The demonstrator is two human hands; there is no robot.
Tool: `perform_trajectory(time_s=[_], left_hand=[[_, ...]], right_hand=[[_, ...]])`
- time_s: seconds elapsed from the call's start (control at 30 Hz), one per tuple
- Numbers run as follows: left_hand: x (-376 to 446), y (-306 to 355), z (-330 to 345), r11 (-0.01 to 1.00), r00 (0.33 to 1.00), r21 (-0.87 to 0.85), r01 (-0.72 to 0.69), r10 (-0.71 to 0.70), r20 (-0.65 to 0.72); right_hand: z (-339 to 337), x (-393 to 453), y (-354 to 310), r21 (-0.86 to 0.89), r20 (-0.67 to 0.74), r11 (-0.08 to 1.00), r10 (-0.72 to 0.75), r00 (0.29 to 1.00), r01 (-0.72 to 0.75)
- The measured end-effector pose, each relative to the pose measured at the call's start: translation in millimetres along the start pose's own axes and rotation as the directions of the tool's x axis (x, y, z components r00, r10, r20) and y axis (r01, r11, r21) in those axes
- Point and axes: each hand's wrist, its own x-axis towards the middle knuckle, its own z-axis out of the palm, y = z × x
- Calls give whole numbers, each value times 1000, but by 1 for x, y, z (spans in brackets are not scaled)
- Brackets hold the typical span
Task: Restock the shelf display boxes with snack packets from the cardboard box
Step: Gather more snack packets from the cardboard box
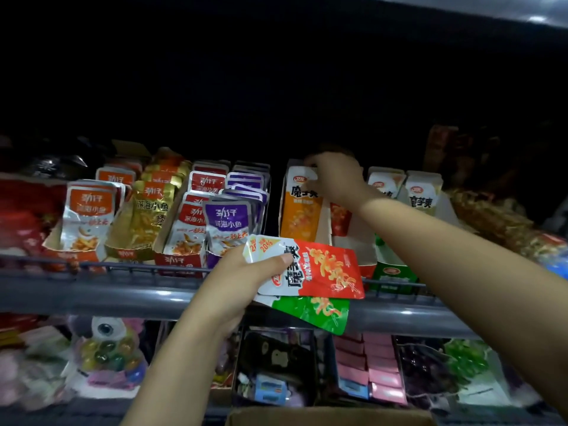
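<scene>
Cardboard box (329, 416) sits lowest, while above it the left hand (242, 278) pinches a red packet (319, 272) and a green packet (316, 312) lying crosswise, just below the display box (350, 244), where the right hand (335, 176) grips an upright orange packet (299, 207).

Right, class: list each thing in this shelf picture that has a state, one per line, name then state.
left hand: grips a red packet and a green packet.
red packet: held, lying sideways.
green packet: held under the red one.
right hand: fingers on top of the orange packet.
orange packet: upright in its display box.
cardboard box: open, contents unseen.
</scene>
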Motion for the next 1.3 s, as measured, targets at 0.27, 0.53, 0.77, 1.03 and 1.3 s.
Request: perform_trajectory(time_s=[0.27, 0.53, 0.77, 1.03, 1.3], left_hand=[[-2, 5, 2, 1000, 999, -17, 26, -25, 43], [-1, 2, 6, 998, 997, -61, -10, 15, 72], [2, 1, 13, 990, 996, -140, -19, 30, 79], [7, 1, 18, 982, 1000, -190, -11, 12, 1], [13, -2, 15, 969, 999, -243, 39, -28, 47]], right_hand=[[-5, -14, 0, 218, -101, 976, 5, 995, 18], [-57, -88, -17, 564, 628, 821, -358, 691, -88], [-68, -89, 11, 531, 413, 821, -36, 910, -209], [-62, -40, 55, 819, 140, 481, 362, 922, -314], [-37, -8, 52, 896, 180, 280, 482, 858, -345]])
